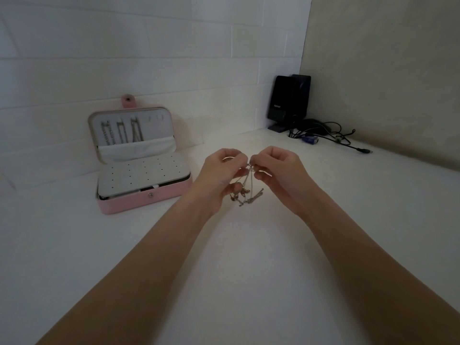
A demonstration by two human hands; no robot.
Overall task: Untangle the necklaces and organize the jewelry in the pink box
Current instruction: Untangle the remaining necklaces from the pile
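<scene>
While both forearms are reaching out over the white table (249,270), I am watching the left hand (219,175) and the right hand (278,170) pinching a tangled clump of thin necklaces (245,192) between curled fingers, held up above the surface with loose ends dangling below. Farther off to the left, the pink box (139,200) is lying open on the table, its lid leaning against the tiled wall with three chains (122,131) hanging inside. At the far right corner, black speakers (286,100) are standing beside loose cables (331,135).
</scene>
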